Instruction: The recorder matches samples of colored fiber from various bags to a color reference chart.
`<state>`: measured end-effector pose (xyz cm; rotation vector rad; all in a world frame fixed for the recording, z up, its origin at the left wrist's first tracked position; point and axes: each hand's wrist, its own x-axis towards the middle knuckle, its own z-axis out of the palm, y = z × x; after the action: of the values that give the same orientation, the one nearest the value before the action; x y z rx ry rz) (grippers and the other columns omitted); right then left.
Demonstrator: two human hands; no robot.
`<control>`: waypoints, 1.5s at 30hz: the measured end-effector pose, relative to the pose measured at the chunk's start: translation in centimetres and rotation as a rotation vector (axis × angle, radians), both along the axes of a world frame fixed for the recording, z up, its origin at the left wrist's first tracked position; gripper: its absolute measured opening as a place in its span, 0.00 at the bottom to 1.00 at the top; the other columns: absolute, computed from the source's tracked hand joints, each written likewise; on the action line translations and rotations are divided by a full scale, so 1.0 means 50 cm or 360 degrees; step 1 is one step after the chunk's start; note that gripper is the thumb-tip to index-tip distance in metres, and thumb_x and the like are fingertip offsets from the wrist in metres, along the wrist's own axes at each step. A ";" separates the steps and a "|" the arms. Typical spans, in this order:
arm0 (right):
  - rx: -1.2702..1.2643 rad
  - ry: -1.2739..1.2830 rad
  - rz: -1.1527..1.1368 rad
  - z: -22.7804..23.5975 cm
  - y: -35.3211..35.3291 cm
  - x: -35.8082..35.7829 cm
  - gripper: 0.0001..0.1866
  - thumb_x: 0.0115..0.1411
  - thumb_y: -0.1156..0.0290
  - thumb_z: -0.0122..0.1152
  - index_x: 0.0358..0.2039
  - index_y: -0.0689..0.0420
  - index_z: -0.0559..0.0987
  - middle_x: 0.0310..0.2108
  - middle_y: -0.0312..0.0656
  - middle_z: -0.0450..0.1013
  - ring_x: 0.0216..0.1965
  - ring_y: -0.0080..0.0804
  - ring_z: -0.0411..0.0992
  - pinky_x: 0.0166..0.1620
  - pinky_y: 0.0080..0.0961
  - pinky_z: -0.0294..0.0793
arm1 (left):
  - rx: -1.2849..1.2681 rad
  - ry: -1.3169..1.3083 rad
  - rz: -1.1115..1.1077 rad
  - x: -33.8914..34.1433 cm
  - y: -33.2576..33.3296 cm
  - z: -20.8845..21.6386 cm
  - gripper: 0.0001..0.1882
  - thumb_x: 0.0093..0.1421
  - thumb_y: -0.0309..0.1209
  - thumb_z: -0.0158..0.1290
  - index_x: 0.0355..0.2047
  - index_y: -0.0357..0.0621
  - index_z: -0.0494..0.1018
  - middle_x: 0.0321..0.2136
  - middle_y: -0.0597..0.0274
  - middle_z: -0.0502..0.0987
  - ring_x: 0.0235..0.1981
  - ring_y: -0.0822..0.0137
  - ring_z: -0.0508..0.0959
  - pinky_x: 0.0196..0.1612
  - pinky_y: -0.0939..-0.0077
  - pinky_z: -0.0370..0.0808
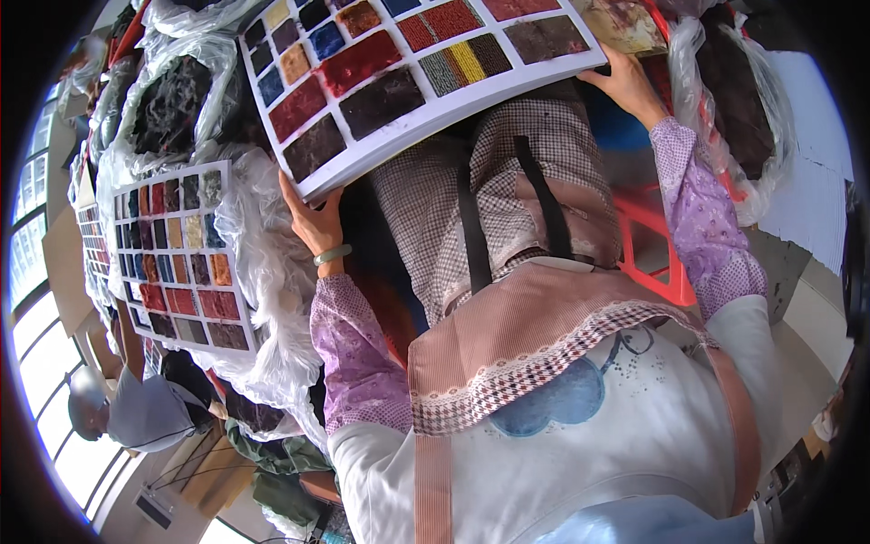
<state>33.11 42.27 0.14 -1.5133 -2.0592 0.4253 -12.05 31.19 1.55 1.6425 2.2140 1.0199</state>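
Observation:
Across my lap, at the top of the view, lies a thick white stack of swatch cards, tilted, with rows of plush and woven fabric pieces in red, brown, blue, yellow and grey on its top sheet. My left hand, with a bracelet at the wrist, grips the stack's near left corner, thumb and fingers around the edge. My right hand is closed on the near right corner, fingers partly hidden beneath it. Patterned purple sleeves cover both forearms. Checked trousers and a pink apron show below the stack.
Another swatch card lies to the left on crumpled clear plastic. Plastic-wrapped dark fabric sits behind it. A red plastic stool stands beside my right leg. At the far left a person in grey is near the windows.

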 end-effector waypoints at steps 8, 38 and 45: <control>-0.0127 0.0211 0.0021 0.006 0.000 -0.043 0.21 0.48 0.66 0.62 0.43 0.58 0.72 0.36 0.48 0.73 0.42 0.40 0.71 0.41 0.29 0.69 | 0.0073 0.0109 0.0163 -0.029 -0.051 0.028 0.45 0.36 0.24 0.64 0.56 0.46 0.54 0.43 0.43 0.70 0.42 0.48 0.72 0.42 0.63 0.70; -0.1378 0.2201 0.0752 0.218 -0.142 -0.839 0.22 0.56 0.66 0.51 0.48 0.65 0.62 0.43 0.44 0.66 0.40 0.26 0.66 0.44 0.24 0.65 | 0.0948 -0.1710 0.0655 -0.020 -0.194 0.219 0.29 0.52 0.19 0.48 0.55 0.41 0.52 0.40 0.60 0.67 0.32 0.74 0.70 0.30 0.84 0.72; -0.1103 0.2099 0.0780 0.253 0.011 -0.493 0.24 0.56 0.67 0.52 0.51 0.62 0.62 0.44 0.41 0.66 0.44 0.26 0.65 0.49 0.23 0.63 | 0.1509 -0.2523 -0.0150 -0.108 -0.173 0.218 0.28 0.59 0.45 0.41 0.54 0.40 0.56 0.49 0.50 0.66 0.49 0.56 0.68 0.54 0.61 0.63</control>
<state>8.45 42.82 12.80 -0.5478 -1.1315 1.8518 -17.43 22.53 12.45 0.4388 0.5621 2.2963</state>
